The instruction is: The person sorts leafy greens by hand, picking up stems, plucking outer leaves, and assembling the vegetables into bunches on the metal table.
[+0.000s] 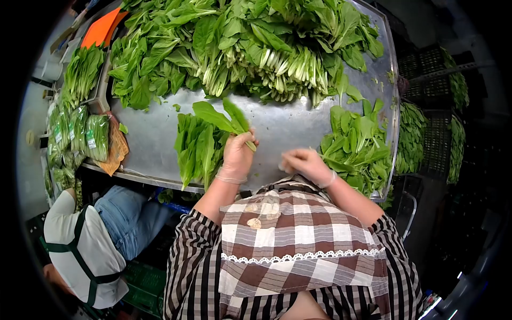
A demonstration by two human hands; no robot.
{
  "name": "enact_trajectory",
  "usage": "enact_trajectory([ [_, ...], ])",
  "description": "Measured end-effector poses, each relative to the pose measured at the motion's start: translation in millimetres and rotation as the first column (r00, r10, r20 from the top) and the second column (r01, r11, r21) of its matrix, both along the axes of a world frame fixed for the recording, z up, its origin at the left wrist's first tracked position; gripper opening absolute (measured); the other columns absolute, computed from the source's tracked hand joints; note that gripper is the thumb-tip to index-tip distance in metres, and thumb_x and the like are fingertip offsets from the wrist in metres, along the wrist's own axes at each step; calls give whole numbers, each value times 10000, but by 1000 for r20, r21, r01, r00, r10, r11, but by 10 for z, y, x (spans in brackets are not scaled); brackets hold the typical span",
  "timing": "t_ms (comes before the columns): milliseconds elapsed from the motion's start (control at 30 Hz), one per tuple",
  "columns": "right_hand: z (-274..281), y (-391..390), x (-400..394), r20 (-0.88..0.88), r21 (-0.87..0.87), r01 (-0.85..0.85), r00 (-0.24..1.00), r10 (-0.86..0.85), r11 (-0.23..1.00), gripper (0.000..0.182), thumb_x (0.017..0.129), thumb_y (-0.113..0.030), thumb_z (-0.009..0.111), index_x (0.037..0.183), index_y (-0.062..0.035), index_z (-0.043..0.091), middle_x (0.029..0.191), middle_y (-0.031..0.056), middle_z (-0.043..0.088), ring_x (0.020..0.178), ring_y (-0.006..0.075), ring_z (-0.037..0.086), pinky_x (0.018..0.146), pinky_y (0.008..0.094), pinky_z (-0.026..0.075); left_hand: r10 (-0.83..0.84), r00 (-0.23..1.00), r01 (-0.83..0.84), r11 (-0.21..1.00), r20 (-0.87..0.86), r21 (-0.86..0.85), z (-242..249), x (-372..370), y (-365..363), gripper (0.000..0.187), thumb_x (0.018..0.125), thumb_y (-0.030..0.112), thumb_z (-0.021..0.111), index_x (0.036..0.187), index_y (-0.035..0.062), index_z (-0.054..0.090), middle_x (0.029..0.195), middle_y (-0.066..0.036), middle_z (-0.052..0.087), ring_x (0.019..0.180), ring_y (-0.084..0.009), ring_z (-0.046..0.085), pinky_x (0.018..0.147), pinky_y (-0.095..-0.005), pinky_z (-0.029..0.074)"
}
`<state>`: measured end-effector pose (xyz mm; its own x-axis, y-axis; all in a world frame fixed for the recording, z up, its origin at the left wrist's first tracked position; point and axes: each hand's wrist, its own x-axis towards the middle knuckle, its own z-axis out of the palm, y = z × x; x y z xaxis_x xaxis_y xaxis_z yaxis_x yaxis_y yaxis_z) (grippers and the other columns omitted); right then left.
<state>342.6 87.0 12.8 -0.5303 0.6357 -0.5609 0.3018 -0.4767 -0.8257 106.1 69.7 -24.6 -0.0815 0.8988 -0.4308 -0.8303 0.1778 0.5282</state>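
Observation:
Upright in my left hand (239,154) is a small leafy green stalk (226,120), its pale cut end pinched between thumb and fingers. A bunch of leafy greens (197,146) lies on the metal table just left of that hand. My right hand (306,164) hovers near the table's front edge, slightly blurred. Its fingers are curled together, and anything inside them is hidden. Close to its right is a loose pile of leafy greens (357,146). Both hands appear to wear thin clear gloves.
A large heap of greens (240,42) covers the back of the metal table (144,128). Bagged greens (80,133) and an orange sheet (104,26) are at the left. Another person (90,245) is at lower left. Dark crates (434,141) with greens stand right.

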Motion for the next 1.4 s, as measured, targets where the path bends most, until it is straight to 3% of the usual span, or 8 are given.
enact_trajectory([
  [133, 208, 835, -700, -205, 310, 292, 950, -237, 905, 323, 950, -246, 635, 1067, 54, 660, 847, 98, 705, 671, 124, 634, 631, 256, 515, -5, 1000, 5, 999, 16, -49, 146, 46, 56, 351, 902, 105, 633, 1237, 69, 532, 882, 4, 577, 726, -120, 497, 729, -311, 420],
  [400, 415, 1607, -1501, -209, -119, 661, 713, -670, 741, 307, 919, -208, 700, 972, 89, 647, 771, 115, 679, 542, 119, 581, 489, 248, 481, -46, 998, 49, 997, 44, -58, 241, 10, -9, 309, 952, 164, 597, 1239, 73, 532, 901, -6, 567, 751, -123, 493, 752, -302, 402],
  [733, 222, 1545, -1545, -260, -21, 771, 610, -748, 636, 159, 886, -75, 679, 878, 80, 646, 668, 105, 643, 526, 123, 578, 445, 255, 445, 61, 997, -60, 998, 38, -26, 392, 66, 222, 302, 954, 158, 613, 1211, 29, 521, 911, -44, 586, 751, -134, 510, 710, -296, 429],
  [867, 175, 1217, -1223, -179, 307, 535, 845, -504, 787, 180, 836, -196, 706, 808, -19, 693, 663, 86, 679, 539, 165, 609, 514, 294, 490, 36, 997, -34, 999, -63, 22, 398, -33, 420, 335, 970, 222, 612, 1228, 33, 514, 1030, -68, 609, 894, -167, 570, 816, -349, 467],
  [933, 109, 929, -1013, 83, 662, 132, 966, -247, 738, 217, 806, -303, 721, 770, -88, 719, 667, 73, 692, 558, 192, 636, 554, 322, 515, -10, 996, 12, 1000, -91, 19, 465, -38, 487, 363, 951, 193, 647, 1241, 12, 526, 1071, -87, 620, 935, -181, 600, 825, -341, 498],
  [1033, 481, 705, -845, 633, 634, -589, 767, 102, 501, 207, 820, -269, 724, 768, -68, 722, 719, 74, 718, 594, 156, 671, 617, 306, 539, -143, 985, 143, 990, -94, -15, 390, -88, 508, 351, 931, 109, 656, 1245, -3, 545, 1068, -93, 622, 920, -192, 617, 815, -319, 520],
  [1200, 623, 1282, -831, 359, 760, -199, 922, -144, 619, 394, 789, -505, 697, 758, -114, 737, 689, 110, 697, 629, 255, 681, 607, 370, 538, 40, 992, -37, 999, 116, -28, 274, -106, 458, 334, 893, 20, 639, 1206, 1, 526, 905, -84, 610, 827, -206, 603, 781, -349, 507],
  [1400, 560, 1877, -1065, 584, 654, -182, 738, -338, 734, 405, 802, -489, 662, 768, -90, 728, 780, 166, 706, 740, 319, 694, 699, 400, 548, 9, 998, -4, 997, 63, -74, 408, -31, 344, 301, 889, 31, 651, 1165, 26, 529, 905, -79, 599, 819, -204, 582, 773, -376, 495],
])
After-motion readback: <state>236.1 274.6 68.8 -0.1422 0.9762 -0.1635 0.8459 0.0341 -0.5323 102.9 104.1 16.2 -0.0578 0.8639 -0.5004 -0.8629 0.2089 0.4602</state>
